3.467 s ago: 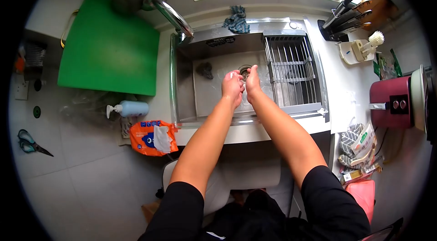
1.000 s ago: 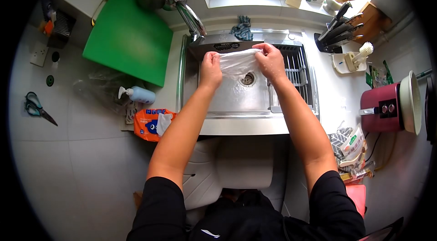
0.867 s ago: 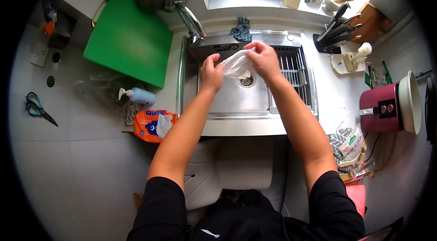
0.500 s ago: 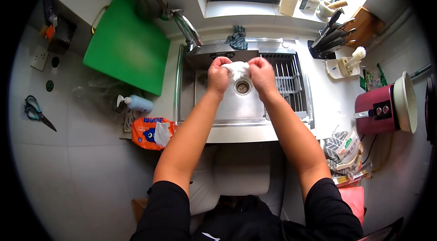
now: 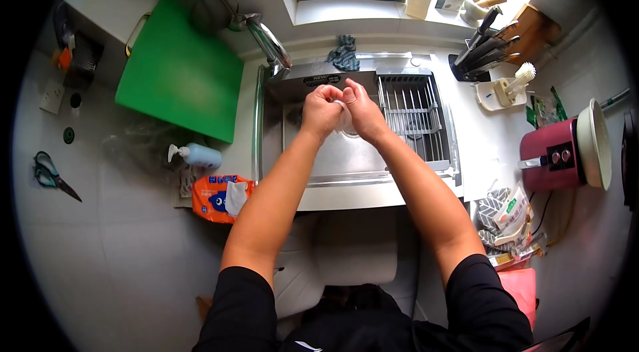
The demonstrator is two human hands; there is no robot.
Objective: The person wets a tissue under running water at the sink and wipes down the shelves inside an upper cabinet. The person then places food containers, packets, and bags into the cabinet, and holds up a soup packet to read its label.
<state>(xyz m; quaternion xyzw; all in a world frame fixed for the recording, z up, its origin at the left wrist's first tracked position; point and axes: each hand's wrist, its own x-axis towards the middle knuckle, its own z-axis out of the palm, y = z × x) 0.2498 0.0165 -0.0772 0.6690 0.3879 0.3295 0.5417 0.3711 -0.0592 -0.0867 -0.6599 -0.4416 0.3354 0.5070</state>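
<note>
Both hands were together over the sink, closed on one white cloth, of which only a small bunched part showed between them. The left hand (image 5: 323, 112) curled its fingers inward, and the right hand (image 5: 365, 114) pressed against it from the other side, fingers pointing up toward the window. The white cloth (image 5: 342, 112) was squeezed between the two palms, above the basin; how tightly each hand gripped it I couldn't tell. Both bare forearms reached forward and slanted inward, the elbows slightly bent and set wide, with two black sleeves ending above them.

Below was one steel sink (image 5: 333, 164), with one wire rack (image 5: 411, 112) across its right side. One dark crumpled rag (image 5: 343, 54) lay on the back edge, and one faucet (image 5: 269, 44) leaned in at the back left corner. To the left I counted one green board (image 5: 183, 72), one blue pump bottle (image 5: 202, 156) lying on its side, one orange packet (image 5: 210, 199) with a white sheet poking out, and one pair of scissors (image 5: 56, 176). To the right were one knife block (image 5: 468, 67) holding several handles, one white brush (image 5: 522, 78), and one dark red appliance (image 5: 547, 159) with a pale basin (image 5: 594, 146) against it. One mortar (image 5: 473, 11) with its pestle (image 5: 492, 0) sat on the windowsill.
</note>
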